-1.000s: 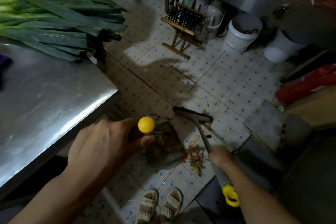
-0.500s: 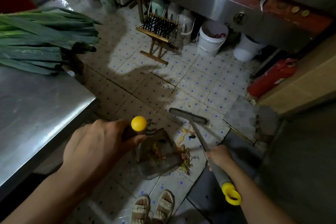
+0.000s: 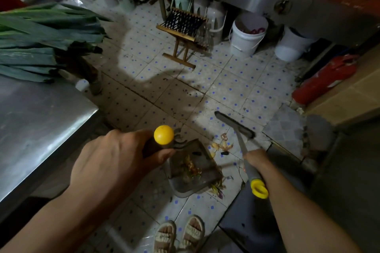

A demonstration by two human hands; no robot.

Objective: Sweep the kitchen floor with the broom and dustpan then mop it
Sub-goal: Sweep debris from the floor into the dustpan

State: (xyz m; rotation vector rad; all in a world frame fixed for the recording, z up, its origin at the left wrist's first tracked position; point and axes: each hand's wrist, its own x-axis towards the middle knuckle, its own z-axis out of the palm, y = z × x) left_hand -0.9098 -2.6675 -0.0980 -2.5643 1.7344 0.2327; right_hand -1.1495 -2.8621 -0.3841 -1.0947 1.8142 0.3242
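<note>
Gripping yellow-knobbed dustpan [image 3: 193, 168] handle w/ left hand [image 3: 115, 162], right hand [image 3: 256, 159] clutching slim grey broom [image 3: 236, 125] shaft.

Steel table [image 3: 41, 121] gleams, brushed and scuffed; the dustpan [image 3: 195, 168] looks dull grey metal, its handle capped in glossy yellow plastic; broom [image 3: 236, 124] handle matt grey with a shiny yellow plastic loop; floor tiles [image 3: 236, 88] glazed but grimy; folding stool [image 3: 182, 31] bare wood with woven cord; buckets [image 3: 246, 35] smooth white plastic.
</note>
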